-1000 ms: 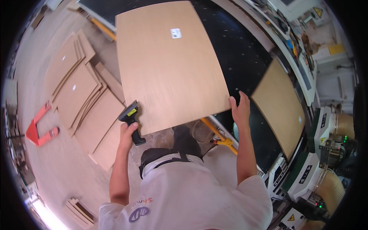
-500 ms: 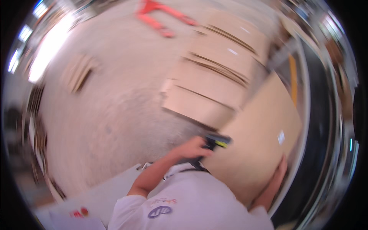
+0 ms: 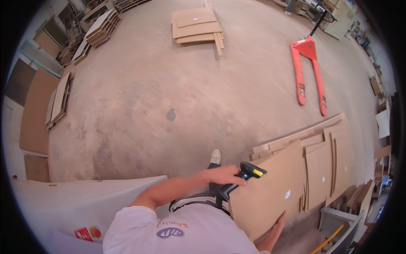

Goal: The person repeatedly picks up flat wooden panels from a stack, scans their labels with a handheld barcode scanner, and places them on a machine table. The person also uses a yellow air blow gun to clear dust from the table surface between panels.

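At lower centre, the left hand [image 3: 229, 175] grips a black pistol-shaped scanner [image 3: 252, 170]; lower right, the right hand [image 3: 276, 228] meets the edge of a tan rectangular wooden panel [image 3: 263, 192], closure unclear; that panel already bears a white label [image 3: 287, 194], seemingly not set down, near stacked tan boards [image 3: 318, 169]

We wear a white shirt [image 3: 198, 233] with a short left sleeve [image 3: 134, 216] that leaves the forearm [image 3: 177, 187] bare. A purple oval emblem [image 3: 170, 232] marks its front, small reddish lettering [image 3: 177, 224] printed beside it. A black belt [image 3: 194, 202] circles our waist over dark trousers [image 3: 214, 188], and one pale shoe [image 3: 216, 157] shows below. Our left hand [image 3: 224, 174] and right hand [image 3: 277, 225] are ungloved.
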The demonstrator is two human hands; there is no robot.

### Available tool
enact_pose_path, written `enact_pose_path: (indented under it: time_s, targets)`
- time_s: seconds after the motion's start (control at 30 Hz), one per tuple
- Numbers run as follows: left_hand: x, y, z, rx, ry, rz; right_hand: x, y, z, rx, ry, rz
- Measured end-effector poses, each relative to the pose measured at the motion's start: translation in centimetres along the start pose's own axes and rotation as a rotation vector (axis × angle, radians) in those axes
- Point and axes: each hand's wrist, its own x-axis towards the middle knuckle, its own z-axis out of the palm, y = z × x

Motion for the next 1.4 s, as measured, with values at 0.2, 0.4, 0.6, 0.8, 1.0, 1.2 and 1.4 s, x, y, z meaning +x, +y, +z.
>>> enact_pose_path:
  time_s: [0.2,0.4,0.6,0.8,1.0,1.2,1.4]
  targets:
    - [-5.2,-0.5,-20.2,-0.166,0.427,0.07,2.8,-18.0,33.0,-0.003,-0.046,-0.201]
    - [-7.4,-8.1,-43.6,-0.71,1.014,0.387,2.9,-28.1,62.7,0.262,-0.587,-0.069]
    - [-5.3,-19.7,-66.8,-1.141,1.228,0.287,3.5,-23.5,98.6,0.132,-0.835,-0.058]
    - [-4.2,-20.6,-74.6,-1.206,1.09,-0.171,8.4,-16.0,121.2,-0.038,-0.696,0.072]
    - [-5.9,-20.7,-80.8,-1.415,1.271,-0.173,15.4,-16.4,137.4,-0.139,-0.51,0.145]
    - [-4.0,-24.5,-91.6,-1.514,1.647,-0.324,27.8,-15.0,159.3,-0.093,-0.442,0.2]
    - [4.7,-19.0,-104.5,-1.454,1.537,-0.694,39.2,-12.7,178.3,-0.102,-0.494,0.219]
